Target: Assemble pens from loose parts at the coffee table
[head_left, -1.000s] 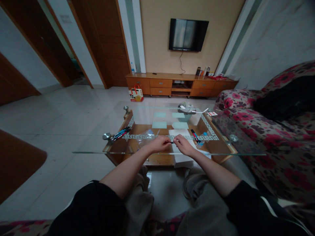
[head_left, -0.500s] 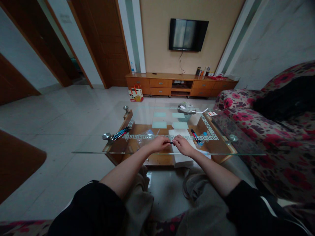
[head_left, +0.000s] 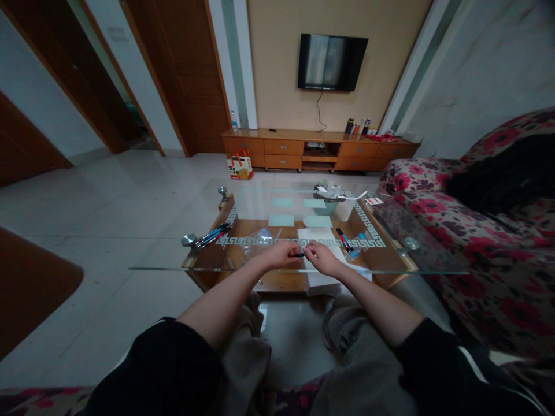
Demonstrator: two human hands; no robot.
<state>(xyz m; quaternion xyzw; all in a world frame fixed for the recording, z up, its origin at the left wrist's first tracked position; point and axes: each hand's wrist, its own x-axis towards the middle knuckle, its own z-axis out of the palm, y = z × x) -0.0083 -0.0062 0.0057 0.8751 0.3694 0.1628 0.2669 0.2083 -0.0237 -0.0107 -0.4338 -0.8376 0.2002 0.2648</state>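
Note:
My left hand [head_left: 284, 253] and my right hand [head_left: 319, 257] meet above the near edge of the glass table. Both are closed, fingers pinched on a short dark pen [head_left: 300, 255] that shows only between them; most of it is hidden by the fingers. Left of my hands lies a bunch of blue and black pens [head_left: 213, 236] on the glass. To the right, a few red and black pens [head_left: 345, 239] lie close together.
The glass table [head_left: 165, 268] has a wooden lower shelf holding a white box [head_left: 323, 282] and a clear plastic bag [head_left: 255, 242]. A waste basket [head_left: 327, 206] stands behind the table. At right is a flowered sofa [head_left: 498, 266]; a TV cabinet [head_left: 281, 146] lines the wall.
Slightly more of the dark pen shows between my hands, which have barely shifted. The pens on the table lie as before.

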